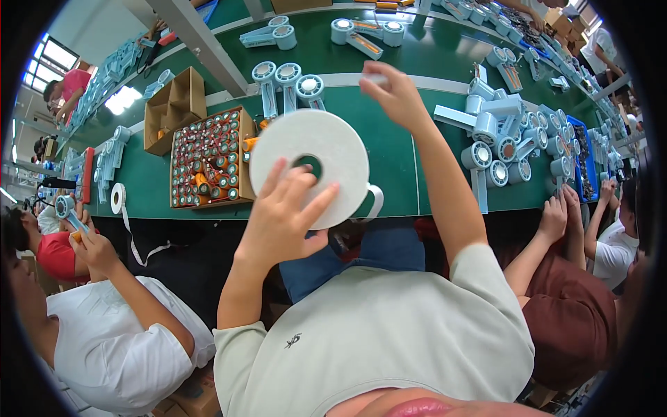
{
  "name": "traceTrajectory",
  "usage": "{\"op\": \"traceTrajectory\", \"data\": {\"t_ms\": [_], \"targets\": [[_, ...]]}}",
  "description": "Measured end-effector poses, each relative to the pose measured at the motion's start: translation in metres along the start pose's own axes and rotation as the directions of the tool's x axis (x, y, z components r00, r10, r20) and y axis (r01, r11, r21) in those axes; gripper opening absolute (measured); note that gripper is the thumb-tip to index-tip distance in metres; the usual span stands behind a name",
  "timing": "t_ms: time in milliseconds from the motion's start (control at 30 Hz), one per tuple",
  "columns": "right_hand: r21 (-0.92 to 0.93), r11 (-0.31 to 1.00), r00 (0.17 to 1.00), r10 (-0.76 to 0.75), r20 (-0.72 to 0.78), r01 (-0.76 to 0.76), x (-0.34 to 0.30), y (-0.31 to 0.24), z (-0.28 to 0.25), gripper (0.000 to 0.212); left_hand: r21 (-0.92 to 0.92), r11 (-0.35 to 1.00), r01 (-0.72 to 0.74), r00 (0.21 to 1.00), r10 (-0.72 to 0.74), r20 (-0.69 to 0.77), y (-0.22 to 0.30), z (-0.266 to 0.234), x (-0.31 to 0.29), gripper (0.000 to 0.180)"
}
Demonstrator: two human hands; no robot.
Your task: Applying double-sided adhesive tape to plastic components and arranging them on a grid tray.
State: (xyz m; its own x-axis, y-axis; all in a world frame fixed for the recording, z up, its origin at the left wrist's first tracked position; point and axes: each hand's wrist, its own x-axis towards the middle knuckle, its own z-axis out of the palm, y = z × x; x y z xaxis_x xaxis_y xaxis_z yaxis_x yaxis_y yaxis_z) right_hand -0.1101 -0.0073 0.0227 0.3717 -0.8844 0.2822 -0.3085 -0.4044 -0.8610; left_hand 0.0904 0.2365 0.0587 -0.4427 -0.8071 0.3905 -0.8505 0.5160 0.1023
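A large roll of white tape (340,146) sits in front of me at the table's near edge, its dark core hole facing up. My left hand (281,215) lies over its lower left face, fingers spread and fingertips close to the hole. A loose white strip (376,201) curls off the roll's right side. Farther out, my right hand (396,97) is raised over the table with fingers closed on a small whitish piece (374,78); its exact kind is unclear. Beyond the roll lie light-blue handheld fans (287,75) with round heads.
An open cardboard box of orange battery cells with red wires (212,163) stands left of the roll, a divided carton (174,111) behind it. Fan bodies (497,135) pile up at right, near a blue tray (587,156). Co-workers sit close on both sides. A metal post (201,45) rises ahead.
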Motion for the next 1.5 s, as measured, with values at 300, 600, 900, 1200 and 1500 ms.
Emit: {"op": "traceTrajectory", "data": {"t_ms": [300, 600, 900, 1200, 1500], "targets": [[0.572, 0.698, 0.784, -0.026, 0.621, -0.43, -0.167, -0.068, 0.018, 0.014, -0.012, 0.974, 0.227, 0.89, -0.213, -0.403, -0.018, 0.001, -0.038, 0.082], [0.364, 0.931, 0.397, -0.331, 0.856, -0.009, -0.141, -0.055, 0.049, 0.011, -0.228, 0.883, 0.41, 0.624, -0.454, -0.636, -0.023, 0.009, -0.085, 0.091], [-0.717, 0.674, 0.977, -0.037, 0.208, 0.179, -0.09, -0.041, 0.134, 0.029, -0.294, 0.883, 0.365, 0.568, -0.462, -0.681, -0.006, 0.023, -0.077, 0.086], [0.662, 0.65, 0.926, 0.221, 0.306, -0.374, -0.166, -0.069, 0.016, 0.029, -0.209, 0.954, 0.215, 0.792, -0.296, -0.534, 0.018, 0.041, -0.07, 0.075], [0.53, 0.834, 0.982, 0.064, 0.18, -0.152, -0.18, -0.094, -0.013, 0.032, -0.207, 0.965, 0.16, 0.846, -0.242, -0.475, 0.034, 0.051, -0.044, 0.07]]}}
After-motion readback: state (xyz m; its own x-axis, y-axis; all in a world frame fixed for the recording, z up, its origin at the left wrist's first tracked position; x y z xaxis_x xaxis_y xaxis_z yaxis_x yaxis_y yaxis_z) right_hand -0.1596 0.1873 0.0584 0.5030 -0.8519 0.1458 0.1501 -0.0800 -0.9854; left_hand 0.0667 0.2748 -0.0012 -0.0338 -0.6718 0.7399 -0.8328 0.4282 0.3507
